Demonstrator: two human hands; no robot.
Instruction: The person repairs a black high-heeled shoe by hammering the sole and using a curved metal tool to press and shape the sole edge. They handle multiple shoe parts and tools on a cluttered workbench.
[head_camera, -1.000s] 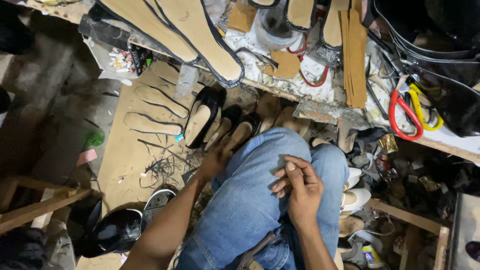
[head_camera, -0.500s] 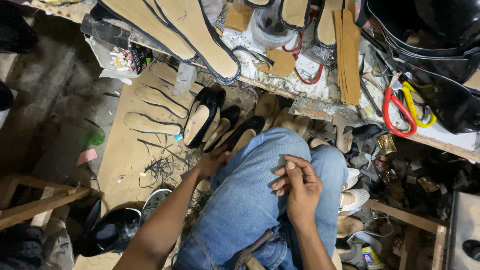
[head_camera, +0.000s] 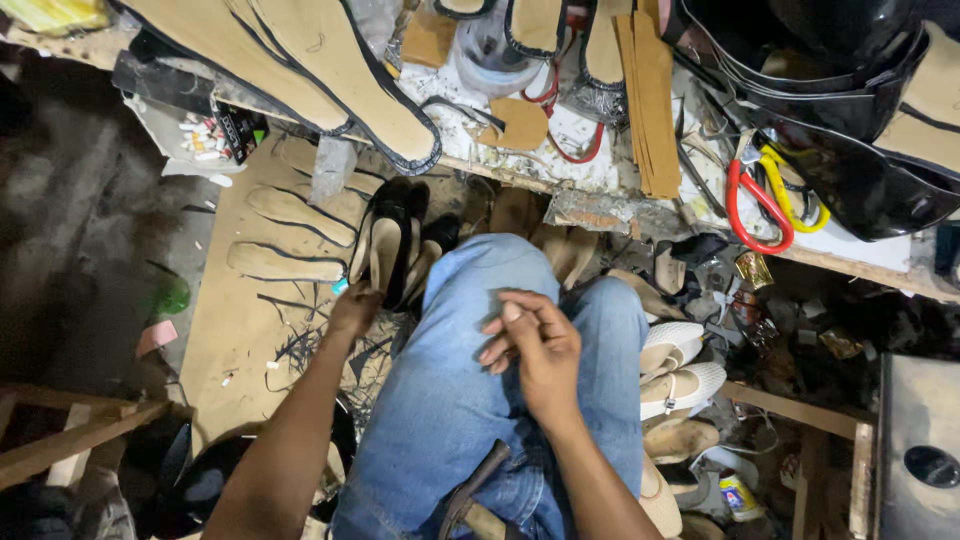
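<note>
left hand (head_camera: 352, 312): fingertips hidden behind black shoe (head_camera: 388, 240) | right hand (head_camera: 535, 345): pinched item too small to tell

Shoes (head_camera: 395, 245) left of knee (head_camera: 490, 270), scissors (head_camera: 760, 200) on bench (head_camera: 860, 250)

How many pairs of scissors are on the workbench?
2, side by side at the bench's right: red-handled scissors and yellow-handled scissors just right of them, handles overlapping. Others may be hidden under the clutter.
</note>
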